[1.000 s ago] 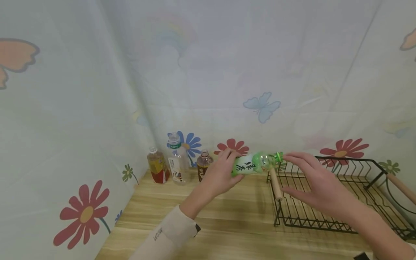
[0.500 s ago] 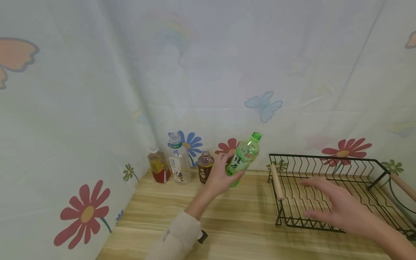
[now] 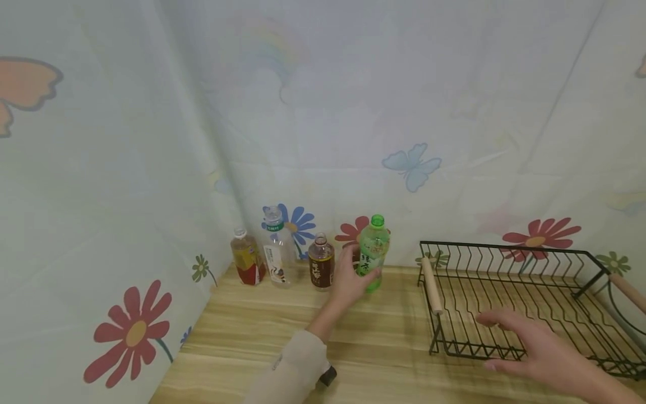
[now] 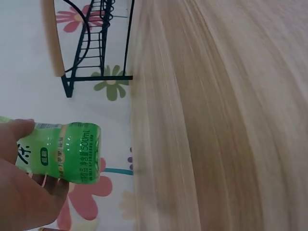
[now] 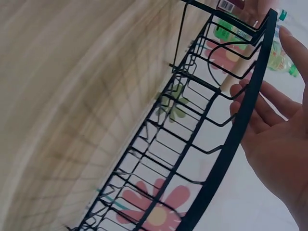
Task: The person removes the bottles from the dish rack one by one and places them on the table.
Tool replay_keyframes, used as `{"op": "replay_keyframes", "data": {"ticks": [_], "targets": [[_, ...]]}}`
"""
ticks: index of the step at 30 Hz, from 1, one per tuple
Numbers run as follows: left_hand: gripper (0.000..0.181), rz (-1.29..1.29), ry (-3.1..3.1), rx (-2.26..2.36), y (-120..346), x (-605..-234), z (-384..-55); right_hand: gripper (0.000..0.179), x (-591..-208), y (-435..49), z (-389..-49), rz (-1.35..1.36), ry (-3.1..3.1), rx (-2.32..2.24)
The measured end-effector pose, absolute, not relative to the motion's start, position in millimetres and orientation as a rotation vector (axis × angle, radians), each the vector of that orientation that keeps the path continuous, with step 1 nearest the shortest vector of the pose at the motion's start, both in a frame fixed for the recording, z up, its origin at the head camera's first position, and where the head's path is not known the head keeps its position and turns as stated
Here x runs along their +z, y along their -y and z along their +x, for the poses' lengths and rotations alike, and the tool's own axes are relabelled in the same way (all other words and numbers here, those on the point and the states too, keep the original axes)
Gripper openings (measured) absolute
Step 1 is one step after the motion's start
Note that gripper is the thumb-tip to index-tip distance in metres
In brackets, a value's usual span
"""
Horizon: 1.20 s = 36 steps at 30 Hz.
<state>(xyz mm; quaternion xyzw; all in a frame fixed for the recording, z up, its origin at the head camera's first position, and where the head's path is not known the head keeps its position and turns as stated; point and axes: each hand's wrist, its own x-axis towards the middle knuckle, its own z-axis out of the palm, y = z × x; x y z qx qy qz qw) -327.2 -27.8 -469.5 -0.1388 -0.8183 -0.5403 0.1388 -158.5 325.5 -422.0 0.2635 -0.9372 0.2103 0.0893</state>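
My left hand (image 3: 347,283) grips a green tea bottle (image 3: 374,249) round its lower half. It stands upright in the head view, green top upward, at the right end of a row of bottles. In the left wrist view, the bottle's base (image 4: 89,153) shows past the fingers, with a gap between it and the wooden tabletop (image 4: 192,120). My right hand (image 3: 542,345) holds nothing and hovers over the front of a black wire dish rack (image 3: 504,244), thumb and fingers spread apart. From the right wrist, its fingers (image 5: 269,103) appear behind the rack's rim.
Left of the green bottle stand a brown-labelled bottle (image 3: 322,264), a tall clear bottle (image 3: 277,252) and a yellow-and-red-labelled bottle (image 3: 247,259). The rack has wooden handles, the left one (image 3: 432,286) nearest the bottles. A flowered curtain (image 3: 323,112) hangs behind the table.
The green bottle has swung from lying sideways near the right hand to upright, moving left and down in my left hand. My right hand has drawn away rightward and toward me.
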Motion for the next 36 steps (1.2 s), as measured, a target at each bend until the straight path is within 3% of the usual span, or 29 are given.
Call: {"op": "replay_keyframes", "data": {"ticks": [20,31,36], "targets": [[0.066,-0.144,2.446,-1.443,14.3,-497.6,-352.2,0.051,-434.9,-339.7,-158.0,0.650,3.103,0.935],[0.067,-0.156,2.455,-1.369,16.1,-501.2,-357.3,0.046,-434.6,-337.5,-161.0,0.605,3.160,0.890],[0.070,-0.193,2.401,-1.320,17.0,-521.8,-372.9,0.048,-435.3,-337.6,-160.2,0.593,3.160,0.890]]}}
